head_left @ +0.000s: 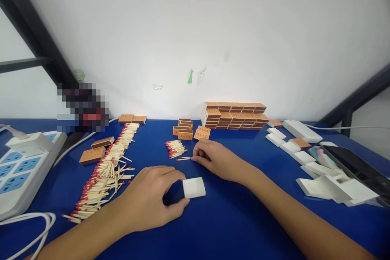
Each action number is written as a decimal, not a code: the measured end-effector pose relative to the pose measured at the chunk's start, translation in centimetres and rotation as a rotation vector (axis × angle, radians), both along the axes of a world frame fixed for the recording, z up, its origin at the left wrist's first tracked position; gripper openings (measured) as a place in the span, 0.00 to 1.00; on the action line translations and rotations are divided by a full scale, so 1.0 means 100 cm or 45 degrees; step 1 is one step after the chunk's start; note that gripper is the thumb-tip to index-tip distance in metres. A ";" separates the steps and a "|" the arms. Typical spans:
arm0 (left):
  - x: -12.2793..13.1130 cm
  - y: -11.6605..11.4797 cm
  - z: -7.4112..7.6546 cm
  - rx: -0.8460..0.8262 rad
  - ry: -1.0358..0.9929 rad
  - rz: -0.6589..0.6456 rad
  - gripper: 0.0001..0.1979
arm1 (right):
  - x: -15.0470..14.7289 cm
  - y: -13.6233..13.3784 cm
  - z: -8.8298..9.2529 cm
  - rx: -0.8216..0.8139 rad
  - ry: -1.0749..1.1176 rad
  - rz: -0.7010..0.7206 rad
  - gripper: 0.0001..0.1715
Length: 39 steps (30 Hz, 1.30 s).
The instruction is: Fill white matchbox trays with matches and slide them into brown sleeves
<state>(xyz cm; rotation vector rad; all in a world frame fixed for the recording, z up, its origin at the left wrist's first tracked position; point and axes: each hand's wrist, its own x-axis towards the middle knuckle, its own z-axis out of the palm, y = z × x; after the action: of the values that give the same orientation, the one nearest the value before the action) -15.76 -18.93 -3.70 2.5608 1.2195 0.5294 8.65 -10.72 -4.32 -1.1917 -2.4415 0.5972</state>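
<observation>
My left hand [157, 195] grips a small white matchbox tray [194, 187] at its left end, thumb and fingers on opposite edges, on the blue table. To the right and farther back, my right hand [213, 157] has its thumb and fingertips closed on the pale ends of a couple of matches [184, 158], red heads pointing left. A small heap of matches [176, 148] lies just beyond them. Left of my left hand stretches a long pile of loose matches [105, 174]. Several orange matchboxes [185, 133] stand behind the small heap, with more matchboxes [202, 132] beside them.
A stack of matchboxes [234, 118] stands against the wall. At right lie white trays [295, 147], folded white card [332, 189], a dark phone-like slab [353, 166] and a white box [301, 131]. A power strip [21, 170] and white cable [45, 221] occupy the left.
</observation>
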 end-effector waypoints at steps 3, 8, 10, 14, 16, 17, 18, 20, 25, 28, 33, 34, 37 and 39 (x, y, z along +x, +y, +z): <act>0.000 -0.002 -0.001 -0.023 0.016 -0.023 0.11 | -0.001 0.000 -0.002 0.020 -0.028 0.002 0.08; 0.001 -0.002 -0.001 -0.027 0.036 -0.030 0.12 | -0.007 -0.002 -0.003 0.032 0.057 0.037 0.07; 0.001 -0.001 0.000 -0.028 0.026 -0.031 0.12 | -0.009 -0.003 -0.003 0.020 0.046 0.038 0.07; 0.000 0.000 0.001 -0.016 0.013 -0.027 0.11 | -0.011 -0.005 -0.002 0.035 0.054 0.025 0.06; 0.001 -0.001 0.001 -0.020 0.019 -0.026 0.12 | -0.012 -0.006 -0.002 0.042 0.086 0.026 0.06; 0.001 -0.001 0.001 -0.027 0.022 -0.027 0.12 | -0.014 -0.006 -0.002 0.044 0.094 0.031 0.06; 0.001 -0.001 0.001 -0.035 0.025 -0.027 0.12 | -0.015 -0.006 -0.003 0.046 0.095 0.038 0.05; 0.001 0.000 0.001 -0.049 0.033 -0.019 0.12 | -0.018 -0.005 -0.005 0.048 0.084 0.051 0.04; -0.003 0.006 0.005 -0.062 0.048 0.053 0.11 | -0.015 -0.003 -0.001 0.003 0.009 0.018 0.06; -0.004 0.010 0.008 -0.060 0.050 0.156 0.11 | -0.005 -0.006 0.009 0.020 0.099 0.000 0.07; -0.003 0.014 0.011 -0.061 0.045 0.264 0.11 | 0.000 -0.023 0.022 -0.081 0.103 0.068 0.08; -0.003 0.014 0.011 -0.062 0.041 0.265 0.11 | -0.002 -0.026 0.022 -0.094 0.079 0.098 0.08; -0.005 0.014 0.011 -0.072 0.045 0.249 0.11 | -0.010 -0.029 0.018 -0.084 0.084 0.130 0.08; -0.006 0.013 0.011 -0.075 0.054 0.213 0.11 | -0.015 -0.025 0.012 -0.043 0.157 0.098 0.07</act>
<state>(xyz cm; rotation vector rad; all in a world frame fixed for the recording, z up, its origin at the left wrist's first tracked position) -16.31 -17.61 -2.63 2.4466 1.4505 0.4678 7.12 -13.21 -3.13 -1.0453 -2.3907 0.7148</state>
